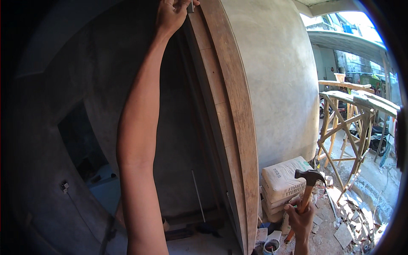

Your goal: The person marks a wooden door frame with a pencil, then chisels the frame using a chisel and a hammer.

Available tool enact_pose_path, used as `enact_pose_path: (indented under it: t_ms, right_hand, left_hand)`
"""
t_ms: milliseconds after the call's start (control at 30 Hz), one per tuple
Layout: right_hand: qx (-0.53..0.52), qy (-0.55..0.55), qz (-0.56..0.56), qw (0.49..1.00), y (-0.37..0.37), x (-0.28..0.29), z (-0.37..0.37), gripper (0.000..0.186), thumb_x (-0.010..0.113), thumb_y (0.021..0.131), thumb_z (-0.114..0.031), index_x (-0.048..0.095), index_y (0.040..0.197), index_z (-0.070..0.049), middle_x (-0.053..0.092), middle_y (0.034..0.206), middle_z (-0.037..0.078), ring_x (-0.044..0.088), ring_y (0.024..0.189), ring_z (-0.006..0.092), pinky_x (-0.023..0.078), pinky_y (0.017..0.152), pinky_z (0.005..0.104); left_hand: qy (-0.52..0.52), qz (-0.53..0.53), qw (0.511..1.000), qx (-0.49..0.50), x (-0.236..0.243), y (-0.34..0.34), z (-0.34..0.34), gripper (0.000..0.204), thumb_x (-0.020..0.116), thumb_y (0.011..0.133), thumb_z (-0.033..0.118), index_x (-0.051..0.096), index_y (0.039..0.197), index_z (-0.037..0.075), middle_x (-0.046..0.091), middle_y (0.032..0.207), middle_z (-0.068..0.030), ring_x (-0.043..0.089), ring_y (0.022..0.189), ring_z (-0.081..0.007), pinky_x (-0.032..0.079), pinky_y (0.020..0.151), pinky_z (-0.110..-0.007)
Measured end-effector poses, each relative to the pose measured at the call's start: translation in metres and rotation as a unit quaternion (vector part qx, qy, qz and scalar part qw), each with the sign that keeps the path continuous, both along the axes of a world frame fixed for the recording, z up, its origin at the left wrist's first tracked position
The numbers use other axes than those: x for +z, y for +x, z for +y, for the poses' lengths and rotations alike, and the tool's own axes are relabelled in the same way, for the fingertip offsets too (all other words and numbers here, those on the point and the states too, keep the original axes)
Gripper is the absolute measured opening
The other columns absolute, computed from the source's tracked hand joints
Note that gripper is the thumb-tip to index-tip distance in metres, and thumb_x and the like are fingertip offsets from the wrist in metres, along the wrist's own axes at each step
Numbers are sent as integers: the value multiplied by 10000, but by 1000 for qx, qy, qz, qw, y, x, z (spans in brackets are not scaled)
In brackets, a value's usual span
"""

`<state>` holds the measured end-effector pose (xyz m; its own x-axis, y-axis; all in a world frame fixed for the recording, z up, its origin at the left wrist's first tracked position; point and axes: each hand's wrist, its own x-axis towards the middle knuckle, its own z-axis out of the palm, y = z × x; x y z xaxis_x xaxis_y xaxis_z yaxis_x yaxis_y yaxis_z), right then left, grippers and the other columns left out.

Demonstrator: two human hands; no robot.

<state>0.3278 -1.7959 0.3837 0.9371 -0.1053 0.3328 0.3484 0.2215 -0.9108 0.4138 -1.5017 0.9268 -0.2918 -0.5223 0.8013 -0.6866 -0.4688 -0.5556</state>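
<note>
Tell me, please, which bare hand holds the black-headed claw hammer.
The right hand, lower down, grips the hammer by its brown handle; the left hand is raised at the brown wooden frame.

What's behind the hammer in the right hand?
Behind the hammer are stacked pale sacks and scattered rubble. Whatever the hammer and right hand cover can't be seen.

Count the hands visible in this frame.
2: the left hand at the top edge, partly cut off, beside the wooden frame; the right hand at lower right, gripping the hammer.
</note>
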Motion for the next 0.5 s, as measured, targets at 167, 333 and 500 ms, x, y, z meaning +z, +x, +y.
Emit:
enact_pose_path:
  t_ms: [167,333,500]
  right_hand:
    - [9,-43,-42,998,4,8,0,217,739,912,-151,618,827,7,559,592,-24,478,455,29,338,410,210]
    - [41,-30,-117,992,17,76,-11,583,399,1039,-551,519,735,-68,451,563,-49,395,458,36,285,413,235]
    - [-1,5,-385,923,28,244,18,380,414,1080,-401,568,1031,-58,359,576,-86,324,437,-1,220,378,198]
  left_hand:
    - [1,12,1000,-9,2,1,2,203,599,1025,199,649,945,19,704,790,-53,631,656,-106,512,598,-276]
    - [14,-5,1000,-7,3,2,-6,176,588,1028,176,643,972,19,712,856,-66,640,712,-105,514,615,-272]
    - [-35,-20,999,18,-4,0,16,218,632,996,218,681,938,14,735,786,-32,603,663,-51,457,596,-242]
